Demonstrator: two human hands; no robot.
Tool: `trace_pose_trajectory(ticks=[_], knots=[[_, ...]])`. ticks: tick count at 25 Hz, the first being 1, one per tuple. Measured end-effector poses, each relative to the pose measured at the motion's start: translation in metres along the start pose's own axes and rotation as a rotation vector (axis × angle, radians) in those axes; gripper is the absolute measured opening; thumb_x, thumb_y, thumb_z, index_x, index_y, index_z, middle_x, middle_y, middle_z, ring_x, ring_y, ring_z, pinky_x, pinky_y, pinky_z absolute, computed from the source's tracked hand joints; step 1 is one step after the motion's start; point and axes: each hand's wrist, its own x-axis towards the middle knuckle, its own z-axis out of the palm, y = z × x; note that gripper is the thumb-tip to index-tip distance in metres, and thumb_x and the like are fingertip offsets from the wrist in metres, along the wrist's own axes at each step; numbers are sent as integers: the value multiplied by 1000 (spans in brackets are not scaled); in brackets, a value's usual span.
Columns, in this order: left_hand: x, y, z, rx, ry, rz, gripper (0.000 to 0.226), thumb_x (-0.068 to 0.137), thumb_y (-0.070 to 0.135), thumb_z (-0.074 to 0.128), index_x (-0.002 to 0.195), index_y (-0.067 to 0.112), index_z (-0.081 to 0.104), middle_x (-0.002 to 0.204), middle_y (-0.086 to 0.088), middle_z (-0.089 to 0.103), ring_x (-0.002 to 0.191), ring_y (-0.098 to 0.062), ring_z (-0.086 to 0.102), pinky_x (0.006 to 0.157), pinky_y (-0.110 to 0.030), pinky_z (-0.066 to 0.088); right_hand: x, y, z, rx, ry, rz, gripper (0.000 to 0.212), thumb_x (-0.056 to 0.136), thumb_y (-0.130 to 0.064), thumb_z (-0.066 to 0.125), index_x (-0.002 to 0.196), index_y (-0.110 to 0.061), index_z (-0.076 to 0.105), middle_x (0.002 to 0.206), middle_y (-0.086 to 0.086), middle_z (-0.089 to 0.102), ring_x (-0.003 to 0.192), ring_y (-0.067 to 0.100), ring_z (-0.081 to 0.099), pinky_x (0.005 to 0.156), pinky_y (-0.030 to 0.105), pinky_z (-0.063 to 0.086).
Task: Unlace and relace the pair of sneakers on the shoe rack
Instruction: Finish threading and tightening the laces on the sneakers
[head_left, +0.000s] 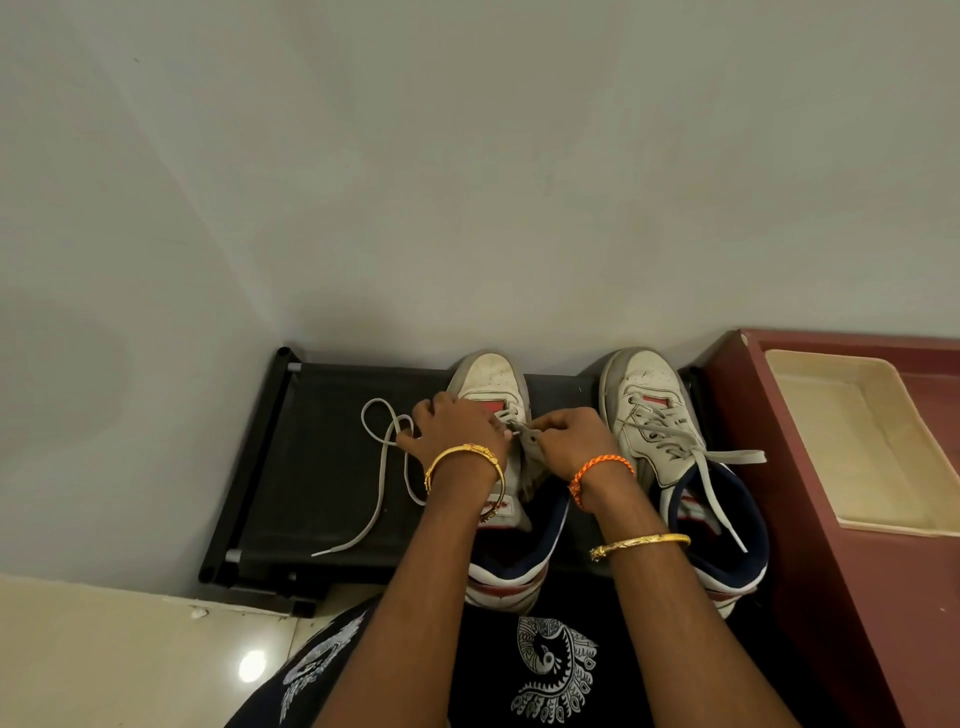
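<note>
Maroon cabinet (810, 467) flanks right sneaker (654, 415).

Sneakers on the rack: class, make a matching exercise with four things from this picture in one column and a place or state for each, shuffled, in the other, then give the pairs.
Things
1. left sneaker
2. right sneaker
3. loose lace end
4. cream tray

Places or states
A. lies looped on the black rack
B. laced along the eyelets
C. sits in the red-brown cabinet
D. both hands work at its eyelets

Pairs: 1-D, 2-B, 3-A, 4-C
</note>
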Motion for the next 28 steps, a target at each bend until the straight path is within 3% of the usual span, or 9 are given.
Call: trace_pose_trajectory(ticks=[8, 11, 14, 17, 19, 22, 25, 28], knots=[[5, 0, 3, -9, -31, 46, 40, 87, 42, 60, 124, 27, 60, 147, 0, 32, 137, -27, 20, 108, -54, 23, 3, 1, -1, 76, 11, 31, 21, 85, -7, 56, 100, -6, 72, 98, 12, 68, 85, 17, 58, 78, 26, 47], [4, 2, 4, -35, -31, 40, 39, 87, 40, 61, 123, 27, 61, 146, 0, 31, 136, -26, 21, 105, -52, 24, 2, -3, -4, 162, -24, 87, 19, 86, -10, 56, 94, -4, 72, 99, 14, 69, 94, 24, 62, 72, 27, 47], [5, 2, 5, -62, -34, 33, 37, 88, 39, 60, 123, 26, 61, 145, -1, 32, 135, -26, 23, 105, -52, 24, 4, -3, -12, 438, -156, 220, 16, 88, -17, 60, 88, -5, 70, 87, 10, 68, 75, 18, 62, 57, 20, 46], [3, 2, 3, -103, -47, 41, 32, 89, 36, 60, 119, 26, 64, 145, -2, 33, 134, -27, 27, 105, -52, 25, 12, 6, -9, 486, -164, 174, 17, 86, -5, 63, 100, 3, 68, 75, 6, 64, 69, 18, 60, 59, 21, 51], [-2, 2, 0, -128, -61, 75, 26, 88, 32, 62, 113, 27, 66, 146, -2, 33, 134, -27, 29, 105, -52, 26, 15, 10, -4, 406, -95, 92, 16, 86, 0, 62, 100, 7, 67, 73, 6, 62, 68, 16, 58, 65, 24, 51], [-8, -6, -3, -191, -1, 98, 26, 85, 17, 65, 109, 29, 67, 141, -2, 41, 129, -26, 39, 106, -49, 32, 13, 13, -11, 170, 164, -97, 10, 91, -6, 55, 87, -11, 63, 80, 5, 60, 80, 23, 60, 76, 30, 51], [-11, -16, -4, -237, 92, 78, 34, 83, 9, 63, 115, 23, 63, 134, -5, 47, 122, -27, 46, 102, -48, 40, -3, 4, -38, 195, 428, -355, 13, 94, -4, 49, 86, -14, 54, 84, 7, 58, 81, 21, 55, 69, 11, 43], [-17, -23, -3, -349, 148, 90, 40, 82, 4, 62, 121, 15, 59, 130, -10, 50, 118, -28, 50, 99, -42, 45, -38, -24, -66, 367, 573, -619, 24, 94, -1, 43, 83, -21, 49, 91, 9, 59, 88, 21, 61, 80, 20, 48]])
